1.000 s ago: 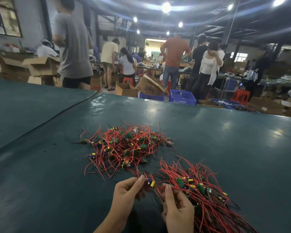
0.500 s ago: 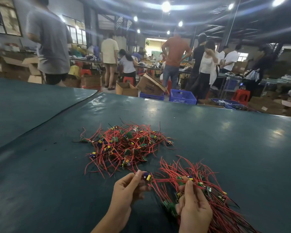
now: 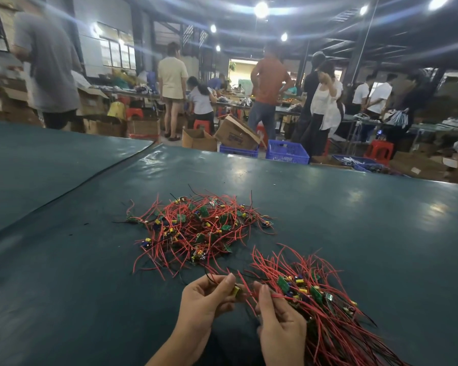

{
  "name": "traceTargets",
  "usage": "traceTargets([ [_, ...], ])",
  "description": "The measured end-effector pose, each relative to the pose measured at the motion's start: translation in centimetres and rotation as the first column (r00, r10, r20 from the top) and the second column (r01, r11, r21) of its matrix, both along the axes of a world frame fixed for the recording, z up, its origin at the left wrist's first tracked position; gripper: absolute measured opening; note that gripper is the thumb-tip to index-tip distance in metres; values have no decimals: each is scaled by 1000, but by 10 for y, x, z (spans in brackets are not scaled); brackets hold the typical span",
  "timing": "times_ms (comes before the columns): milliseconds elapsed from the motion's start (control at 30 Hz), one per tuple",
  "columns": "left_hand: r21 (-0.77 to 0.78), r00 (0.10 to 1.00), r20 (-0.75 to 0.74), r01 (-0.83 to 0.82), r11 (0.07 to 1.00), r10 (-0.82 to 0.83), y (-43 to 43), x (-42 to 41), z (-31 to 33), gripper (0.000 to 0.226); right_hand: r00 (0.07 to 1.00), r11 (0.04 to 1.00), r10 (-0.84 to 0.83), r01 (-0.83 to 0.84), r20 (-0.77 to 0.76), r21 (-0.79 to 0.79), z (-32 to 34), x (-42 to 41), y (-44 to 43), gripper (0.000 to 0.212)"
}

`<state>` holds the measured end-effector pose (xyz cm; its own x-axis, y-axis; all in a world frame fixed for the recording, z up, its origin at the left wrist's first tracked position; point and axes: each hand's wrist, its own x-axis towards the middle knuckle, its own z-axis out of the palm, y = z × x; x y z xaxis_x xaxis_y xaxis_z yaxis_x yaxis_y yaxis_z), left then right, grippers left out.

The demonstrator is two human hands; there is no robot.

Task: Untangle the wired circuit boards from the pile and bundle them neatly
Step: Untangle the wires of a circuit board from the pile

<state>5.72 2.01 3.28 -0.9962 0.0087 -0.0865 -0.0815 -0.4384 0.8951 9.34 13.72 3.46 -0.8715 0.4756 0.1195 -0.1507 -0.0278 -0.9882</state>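
Head view is showing the left hand [image 3: 206, 299] pinching one small board [image 3: 236, 291], its grip clenched on it, while the right hand [image 3: 280, 326] is clasping the red-wired bundle [image 3: 323, 307] resting on the counter [image 3: 354, 233]. The step in hand is probably joining this single board to the bundle (wires lying roughly parallel). The next move is calling for aligning the leads, then reaching to the tangled pile [image 3: 198, 228] just beyond.

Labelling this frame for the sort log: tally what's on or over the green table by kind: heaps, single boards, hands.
Tangled pile: 1
Gathered bundle: 1, held by the right hand
Single board: 1, pinched by the left hand
Hands: 2
Total: 5
Boards inside the two heaps overlap too much to count.
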Motion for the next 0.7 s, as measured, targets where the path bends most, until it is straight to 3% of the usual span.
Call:
traceTargets([
  [200,147,995,92,-48,988,34,-11,-5,5,30,994,965,-32,4,-103,-263,6,3,14,23],
  [367,360,988,137,13,933,-67,-14,-5,8,28,984,987,-65,38,-168,-159,4,6,4,21],
  [533,420,986,106,75,904,-131,-12,-6,6,32,975,998,-26,12,-221,-65,0,6,4,19],
  [700,540,959,158,117,834,-237,-24,-9,7,36,974,980,171,-152,-149,131,-7,8,4,48],
])
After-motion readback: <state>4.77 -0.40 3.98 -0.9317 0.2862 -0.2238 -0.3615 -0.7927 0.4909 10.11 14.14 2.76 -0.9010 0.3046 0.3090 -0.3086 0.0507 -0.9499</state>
